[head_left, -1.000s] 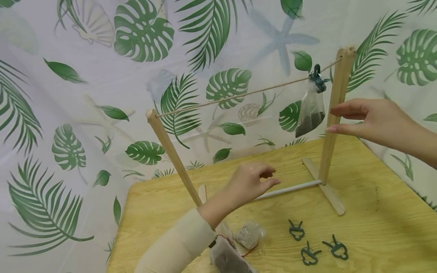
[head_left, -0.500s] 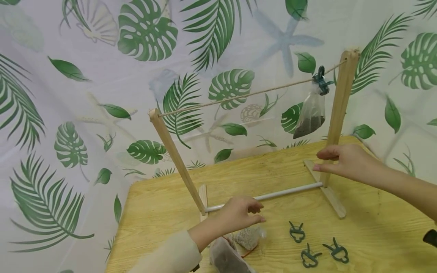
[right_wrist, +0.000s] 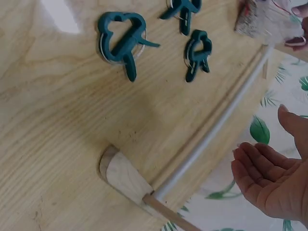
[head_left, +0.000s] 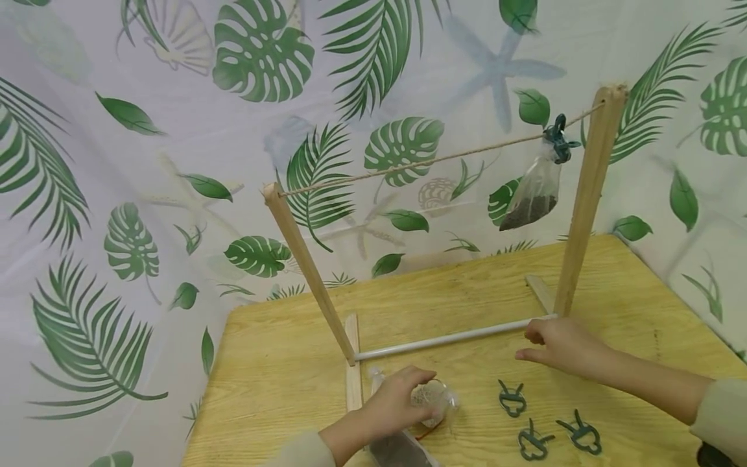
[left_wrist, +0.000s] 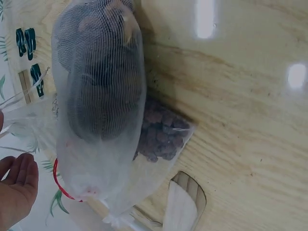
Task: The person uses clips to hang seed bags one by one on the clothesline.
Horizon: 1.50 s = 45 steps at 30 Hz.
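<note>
Clear bag (head_left: 446, 399) is lying by the left hand (head_left: 393, 402), fingers apart; right hand (head_left: 563, 347), also spread, is hovering past green clips (head_left: 583, 432). I'm guessing pick-up is beginning, needing a pinch.

A yellowish wooden table (head_left: 274, 383) with visible grain stands before a pale sheet (head_left: 192, 146) printed with green palm fronds (head_left: 376, 55), broad split leaves (head_left: 262, 55), a blue starfish (head_left: 498, 70) and a faint, ribbed seashell (head_left: 183, 42) near the top.
</note>
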{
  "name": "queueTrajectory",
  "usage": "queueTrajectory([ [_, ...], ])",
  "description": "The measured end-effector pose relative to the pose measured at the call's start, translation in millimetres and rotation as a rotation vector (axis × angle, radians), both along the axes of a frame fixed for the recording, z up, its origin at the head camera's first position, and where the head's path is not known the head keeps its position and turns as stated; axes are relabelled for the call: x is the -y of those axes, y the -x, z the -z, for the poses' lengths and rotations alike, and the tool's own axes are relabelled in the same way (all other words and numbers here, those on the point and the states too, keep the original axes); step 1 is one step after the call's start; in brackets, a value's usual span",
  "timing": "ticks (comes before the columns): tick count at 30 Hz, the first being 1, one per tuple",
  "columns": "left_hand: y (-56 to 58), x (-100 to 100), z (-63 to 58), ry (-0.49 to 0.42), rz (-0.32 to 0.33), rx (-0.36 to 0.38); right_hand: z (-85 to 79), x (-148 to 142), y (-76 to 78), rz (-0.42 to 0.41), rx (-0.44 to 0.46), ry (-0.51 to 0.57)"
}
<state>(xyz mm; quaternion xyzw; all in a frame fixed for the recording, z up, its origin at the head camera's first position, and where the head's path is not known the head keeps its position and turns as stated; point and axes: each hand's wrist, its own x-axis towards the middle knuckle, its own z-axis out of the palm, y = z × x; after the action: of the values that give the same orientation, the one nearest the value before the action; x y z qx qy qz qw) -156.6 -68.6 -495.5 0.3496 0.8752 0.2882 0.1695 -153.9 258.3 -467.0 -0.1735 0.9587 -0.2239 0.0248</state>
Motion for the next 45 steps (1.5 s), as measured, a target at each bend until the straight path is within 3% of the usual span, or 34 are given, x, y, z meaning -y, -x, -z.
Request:
queueTrajectory([
  [3,1.6,2.2,2.8,0.01,-0.025,0.012,15.1,6.6,-1.0,-0.039,0.037,-0.083],
  [8,6.0,4.6,4.3,0.009,-0.052,0.05,33.4,16.6,-4.2,-0.051,0.173,-0.217],
  [17,8.1,-0.4,14.9,0.043,0.021,-0.078,42.8,29.9,3.1,0.002,0.421,-0.261],
  [24,-1.3,-9.6,29.8,0.079,0.081,-0.226,53.1,42.3,13.7,0.055,0.546,-0.34],
  [30,-6.2,-12.9,36.4,0.072,0.065,-0.323,56.9,50.4,18.3,0.075,0.514,-0.332],
  [38,-6.0,-13.1,43.8,-0.053,0.028,-0.5,57.3,48.3,21.6,0.062,0.474,-0.237],
  [45,-8.7,-9.3,46.8,-0.134,-0.006,-0.41,71.8,50.5,15.3,0.029,0.213,-0.242],
])
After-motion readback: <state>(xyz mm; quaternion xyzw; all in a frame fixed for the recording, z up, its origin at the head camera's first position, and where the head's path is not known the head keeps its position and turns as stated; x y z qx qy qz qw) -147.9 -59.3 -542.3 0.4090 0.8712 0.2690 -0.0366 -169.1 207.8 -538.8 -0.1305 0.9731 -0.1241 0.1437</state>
